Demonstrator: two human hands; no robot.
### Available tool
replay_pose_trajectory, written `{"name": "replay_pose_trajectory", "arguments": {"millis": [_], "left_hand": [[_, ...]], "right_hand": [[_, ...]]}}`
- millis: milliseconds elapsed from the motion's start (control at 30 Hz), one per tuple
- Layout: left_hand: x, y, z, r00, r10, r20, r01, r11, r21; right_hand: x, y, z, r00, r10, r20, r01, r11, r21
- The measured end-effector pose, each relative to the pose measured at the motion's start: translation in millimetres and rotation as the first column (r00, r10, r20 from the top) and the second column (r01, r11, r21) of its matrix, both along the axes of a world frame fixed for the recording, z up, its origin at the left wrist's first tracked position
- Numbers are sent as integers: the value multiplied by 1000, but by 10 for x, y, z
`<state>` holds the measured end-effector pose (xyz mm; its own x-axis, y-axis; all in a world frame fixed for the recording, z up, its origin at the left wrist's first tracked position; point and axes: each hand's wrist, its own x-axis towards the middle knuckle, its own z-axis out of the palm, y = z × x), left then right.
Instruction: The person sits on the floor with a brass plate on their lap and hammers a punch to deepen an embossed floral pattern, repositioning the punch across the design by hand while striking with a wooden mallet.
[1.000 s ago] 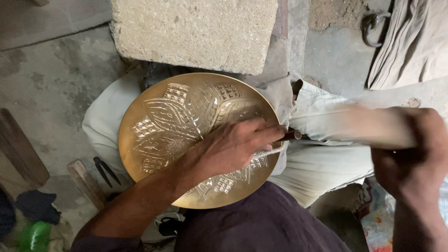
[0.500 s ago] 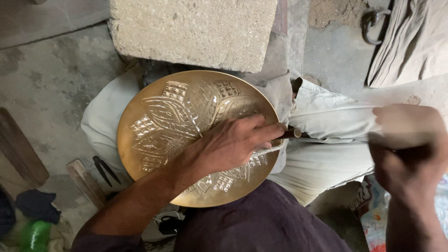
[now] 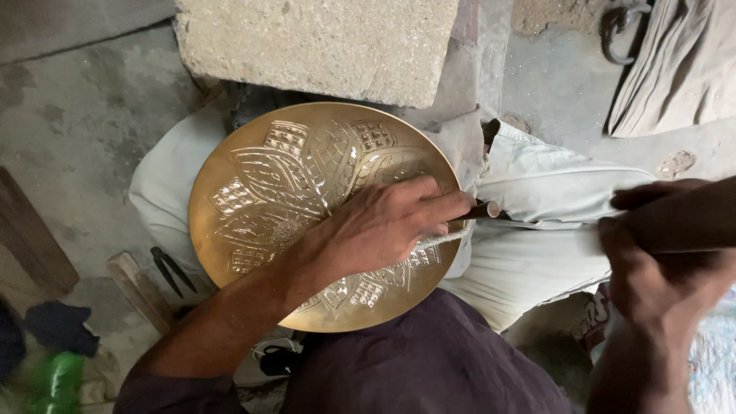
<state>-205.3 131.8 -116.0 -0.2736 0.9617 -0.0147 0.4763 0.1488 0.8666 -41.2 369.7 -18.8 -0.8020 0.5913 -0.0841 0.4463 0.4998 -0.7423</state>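
Brass plate [image 3: 307,184] on lap, engraved face up. Left hand [image 3: 376,230] rests on plate, fingers closed on punch [image 3: 483,211] near right rim. Right hand [image 3: 659,268] grips mallet [image 3: 682,222], blurred, well apart.

The left hand [image 3: 376,226] covers the lower right of the brass plate [image 3: 253,199], hiding the engraving beneath it and all but the butt end of the punch [image 3: 481,210] gripped in its fingers; the tip's contact with the metal cannot be seen. The right hand [image 3: 659,276] is blurred and partly cut by the frame's right edge, and the dark tool [image 3: 678,218] it grasps runs out of view there, its head unseen. At lower left, a green object [image 3: 52,379] is too blurred to identify. The stone block [image 3: 322,46] is cropped at the top.
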Motion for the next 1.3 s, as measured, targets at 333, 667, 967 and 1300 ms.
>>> {"name": "replay_pose_trajectory", "arguments": {"millis": [333, 667, 967, 1300], "left_hand": [[80, 31, -102, 998, -13, -55, 12, 1000, -14], [85, 9, 137, 972, 231, 41, -234, 962, 138], [-69, -230, 266, 956, 247, 156, -252, 968, 8], [45, -183, 238, 973, 198, 121, -193, 980, -54]], "right_hand": [[-211, -312, 259, 979, 73, 190, -129, 946, 298], [163, -138, 179, 973, 24, 231, -71, 978, 195], [276, -35, -180, 981, -82, 174, 84, 996, -6], [-80, 108, -128, 999, 33, 40, -22, 965, -260]]}}
